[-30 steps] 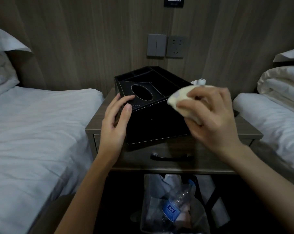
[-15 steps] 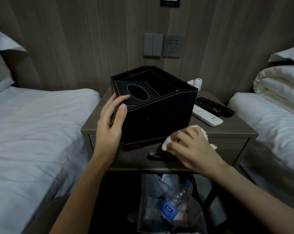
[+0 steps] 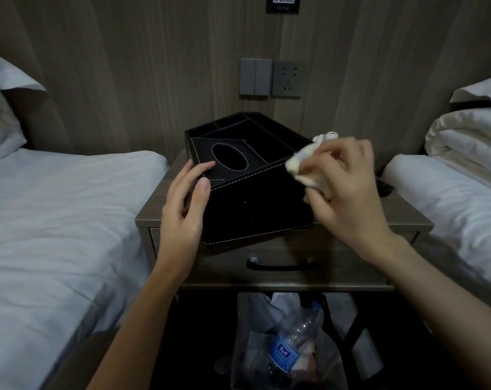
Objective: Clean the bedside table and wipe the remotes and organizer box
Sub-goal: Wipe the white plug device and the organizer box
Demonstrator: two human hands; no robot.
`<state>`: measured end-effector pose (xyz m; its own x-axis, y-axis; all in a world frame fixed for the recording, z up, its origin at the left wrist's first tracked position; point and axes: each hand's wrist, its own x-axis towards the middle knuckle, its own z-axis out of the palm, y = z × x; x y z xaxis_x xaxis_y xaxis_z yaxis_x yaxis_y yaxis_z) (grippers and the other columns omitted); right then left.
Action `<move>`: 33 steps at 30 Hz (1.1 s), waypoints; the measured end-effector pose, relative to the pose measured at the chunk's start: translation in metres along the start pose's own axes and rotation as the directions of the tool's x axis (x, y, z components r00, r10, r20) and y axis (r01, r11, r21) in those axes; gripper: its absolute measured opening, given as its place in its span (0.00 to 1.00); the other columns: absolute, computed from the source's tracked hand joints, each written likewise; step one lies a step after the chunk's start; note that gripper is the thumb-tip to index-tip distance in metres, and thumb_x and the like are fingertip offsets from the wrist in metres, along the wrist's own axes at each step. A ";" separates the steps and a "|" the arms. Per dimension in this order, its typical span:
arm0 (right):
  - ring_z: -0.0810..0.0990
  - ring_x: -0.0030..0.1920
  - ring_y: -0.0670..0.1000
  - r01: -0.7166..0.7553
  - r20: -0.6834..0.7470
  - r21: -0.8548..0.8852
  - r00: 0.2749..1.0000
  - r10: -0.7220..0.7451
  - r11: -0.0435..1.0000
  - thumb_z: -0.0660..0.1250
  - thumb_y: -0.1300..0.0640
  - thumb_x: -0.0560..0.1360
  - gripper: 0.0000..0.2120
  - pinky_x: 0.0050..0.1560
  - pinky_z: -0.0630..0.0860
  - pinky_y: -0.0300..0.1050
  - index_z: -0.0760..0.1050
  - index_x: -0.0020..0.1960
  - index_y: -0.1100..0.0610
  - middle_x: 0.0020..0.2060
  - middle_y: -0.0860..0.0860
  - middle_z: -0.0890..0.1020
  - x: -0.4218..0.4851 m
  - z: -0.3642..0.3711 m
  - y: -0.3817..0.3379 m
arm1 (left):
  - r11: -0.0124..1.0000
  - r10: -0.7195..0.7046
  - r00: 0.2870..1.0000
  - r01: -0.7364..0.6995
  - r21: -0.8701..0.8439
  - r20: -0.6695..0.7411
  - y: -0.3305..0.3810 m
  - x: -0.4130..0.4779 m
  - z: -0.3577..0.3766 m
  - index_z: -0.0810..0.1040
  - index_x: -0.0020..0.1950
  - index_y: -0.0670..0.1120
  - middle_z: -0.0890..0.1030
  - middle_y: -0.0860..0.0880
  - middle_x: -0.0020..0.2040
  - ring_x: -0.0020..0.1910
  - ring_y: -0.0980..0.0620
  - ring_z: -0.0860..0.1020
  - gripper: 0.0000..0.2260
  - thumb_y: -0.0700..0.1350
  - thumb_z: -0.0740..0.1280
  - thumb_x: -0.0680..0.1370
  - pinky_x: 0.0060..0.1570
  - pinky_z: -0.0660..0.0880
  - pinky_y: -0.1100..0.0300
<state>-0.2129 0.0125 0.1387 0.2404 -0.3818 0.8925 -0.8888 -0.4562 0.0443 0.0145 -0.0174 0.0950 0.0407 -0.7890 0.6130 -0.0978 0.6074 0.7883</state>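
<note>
Left hand [image 3: 186, 201] lies with fingers straight against the near-left corner of the organizer box [image 3: 255, 204], bracing it. The right hand [image 3: 348, 187] grips a wadded cloth [image 3: 303, 167] at the box's upper right edge, so the long front face runs between them, likeliest wiped by the right. It sits askew on the bedside table [image 3: 402, 218], with what looks like a dark remote [image 3: 385, 187] just past the right hand.
</note>
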 end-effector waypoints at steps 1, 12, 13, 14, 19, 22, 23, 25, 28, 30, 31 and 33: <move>0.66 0.50 0.53 -0.003 0.027 0.015 1.000 0.003 1.000 0.65 0.64 0.69 0.07 0.53 0.64 0.42 0.78 0.46 0.62 0.48 0.58 0.76 -0.008 0.005 0.000 | 1.000 0.002 1.000 -0.002 0.005 -0.005 0.000 0.000 0.000 0.75 0.62 0.57 0.73 0.50 0.69 0.72 0.59 0.64 0.16 0.58 0.57 0.77 0.64 0.61 0.74; 0.70 0.49 0.50 -0.219 0.133 0.211 0.972 0.194 0.953 0.60 0.61 0.66 0.20 0.51 0.69 0.44 0.67 0.58 0.55 0.51 0.48 0.70 -0.051 -0.004 0.010 | 0.810 0.463 0.848 -0.288 0.510 -0.258 0.016 -0.027 0.012 0.75 0.56 0.50 0.75 0.39 0.59 0.62 0.44 0.72 0.10 0.41 0.68 0.76 0.66 0.60 0.63; 0.70 0.52 0.50 -0.251 0.078 0.220 0.968 0.240 0.943 0.61 0.63 0.67 0.24 0.54 0.69 0.43 0.67 0.63 0.57 0.56 0.49 0.70 -0.042 -0.007 0.012 | 0.737 0.544 0.804 -0.321 0.595 -0.240 0.019 -0.030 0.014 0.74 0.52 0.49 0.75 0.40 0.55 0.58 0.44 0.73 0.09 0.42 0.69 0.74 0.63 0.58 0.65; 0.71 0.56 0.51 -0.267 0.061 0.217 0.964 0.260 0.939 0.62 0.66 0.67 0.28 0.57 0.70 0.45 0.65 0.67 0.58 0.62 0.50 0.69 -0.033 -0.010 0.014 | 0.679 0.595 0.779 -0.356 0.642 -0.197 0.021 -0.035 0.017 0.73 0.50 0.48 0.75 0.42 0.52 0.54 0.46 0.72 0.09 0.42 0.69 0.73 0.60 0.58 0.64; 0.72 0.63 0.42 -0.347 0.324 0.240 0.909 0.262 0.907 0.60 0.74 0.68 0.38 0.65 0.71 0.52 0.64 0.73 0.48 0.71 0.48 0.69 -0.004 -0.010 0.022 | 0.564 0.536 0.827 -0.499 0.658 0.168 0.015 -0.057 0.041 0.73 0.56 0.51 0.71 0.51 0.56 0.53 0.49 0.71 0.12 0.46 0.65 0.73 0.54 0.64 0.58; 0.74 0.53 0.31 -0.449 0.365 0.317 0.871 0.330 0.835 0.58 0.73 0.70 0.34 0.57 0.70 0.33 0.66 0.68 0.44 0.71 0.44 0.70 -0.005 -0.006 0.016 | 0.614 0.434 0.890 -0.406 0.677 0.139 0.005 -0.057 0.045 0.75 0.65 0.51 0.72 0.48 0.64 0.60 0.47 0.69 0.20 0.43 0.67 0.73 0.60 0.68 0.56; 0.75 0.53 0.32 -0.460 0.367 0.324 0.867 0.339 0.827 0.57 0.73 0.70 0.33 0.55 0.68 0.29 0.67 0.66 0.44 0.71 0.45 0.71 -0.005 -0.006 0.013 | 0.616 0.415 0.902 -0.374 0.693 0.118 0.002 -0.057 0.046 0.75 0.67 0.51 0.71 0.47 0.65 0.61 0.46 0.68 0.22 0.42 0.68 0.73 0.62 0.67 0.57; 0.76 0.54 0.35 -0.460 0.368 0.326 0.867 0.337 0.826 0.58 0.73 0.70 0.32 0.54 0.67 0.26 0.67 0.66 0.44 0.69 0.46 0.73 -0.005 -0.008 0.009 | 0.614 0.399 0.914 -0.324 0.719 0.071 -0.001 -0.056 0.047 0.73 0.70 0.52 0.68 0.46 0.67 0.62 0.45 0.67 0.24 0.42 0.68 0.73 0.65 0.62 0.58; 0.76 0.48 0.34 -0.434 0.385 0.330 0.873 0.300 0.838 0.59 0.73 0.70 0.33 0.49 0.66 0.24 0.68 0.67 0.45 0.63 0.45 0.78 -0.005 -0.014 -0.004 | 0.643 0.377 0.925 -0.229 0.731 -0.042 -0.001 -0.054 0.049 0.69 0.72 0.55 0.64 0.47 0.65 0.62 0.44 0.63 0.25 0.45 0.66 0.75 0.66 0.57 0.56; 0.77 0.45 0.34 -0.400 0.404 0.342 0.880 0.251 0.851 0.60 0.74 0.68 0.35 0.46 0.66 0.24 0.68 0.69 0.47 0.63 0.39 0.75 -0.006 -0.017 -0.018 | 0.688 0.339 0.933 -0.157 0.709 -0.122 -0.002 -0.050 0.046 0.64 0.74 0.58 0.62 0.46 0.64 0.62 0.44 0.62 0.26 0.49 0.63 0.76 0.67 0.58 0.52; 0.78 0.46 0.36 -0.382 0.416 0.352 0.882 0.222 0.855 0.60 0.74 0.67 0.36 0.47 0.66 0.24 0.68 0.71 0.48 0.67 0.41 0.74 -0.005 -0.017 -0.025 | 0.713 0.317 0.936 -0.127 0.690 -0.155 -0.003 -0.048 0.042 0.61 0.75 0.58 0.61 0.45 0.64 0.63 0.44 0.61 0.27 0.50 0.62 0.76 0.67 0.58 0.49; 0.78 0.54 0.44 -0.349 0.437 0.373 0.883 0.169 0.859 0.60 0.73 0.66 0.38 0.51 0.65 0.24 0.67 0.73 0.50 0.72 0.50 0.71 -0.002 -0.017 -0.040 | 0.747 0.297 0.934 -0.097 0.658 -0.199 -0.004 -0.044 0.033 0.58 0.77 0.57 0.60 0.43 0.65 0.65 0.44 0.61 0.28 0.51 0.60 0.77 0.69 0.58 0.47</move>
<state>-0.1844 0.0451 0.1430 0.2324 -0.7658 0.5996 -0.7021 -0.5587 -0.4414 -0.0195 0.0114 0.0632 0.2072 -0.5382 0.8169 -0.7314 0.4693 0.4947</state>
